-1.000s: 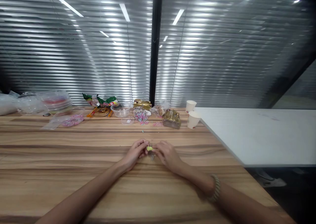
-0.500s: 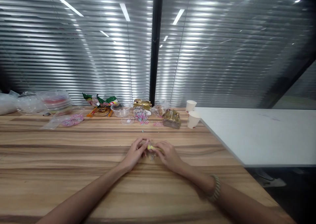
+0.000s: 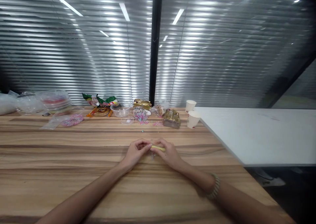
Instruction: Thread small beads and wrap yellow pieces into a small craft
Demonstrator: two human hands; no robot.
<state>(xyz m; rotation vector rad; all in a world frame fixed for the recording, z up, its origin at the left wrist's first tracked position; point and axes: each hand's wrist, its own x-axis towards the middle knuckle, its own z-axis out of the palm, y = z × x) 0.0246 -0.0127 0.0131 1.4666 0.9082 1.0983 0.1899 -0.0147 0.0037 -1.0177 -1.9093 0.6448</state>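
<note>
A slim yellow stick [image 3: 158, 148], too small to name more exactly, lies between the thumb and fingers of my right hand [image 3: 168, 154]. My left hand [image 3: 136, 153] is closed in a pinch at the stick's left end; whether it grips the stick or some tiny piece there, I cannot make out. Just below the fingertips, small clear loose bits [image 3: 152, 156] rest on the wooden table [image 3: 138, 191]. Both hands stay low over the tabletop, fingertips nearly meeting.
Along the back stand a clear plastic tub [image 3: 120, 110], a heap of pink and silver small pieces [image 3: 141, 114], a gold-wrapped block [image 3: 171, 119] and two paper cups [image 3: 193, 120]. Farther left are green snack bags [image 3: 108, 101] and stacked plastic lids [image 3: 55, 102]. A white table [image 3: 266, 135] adjoins at right.
The yellow stick now shows more of its length in my right hand. The pale blob seen at its left end is out of sight, and my left fingertips sit closer to that end.
</note>
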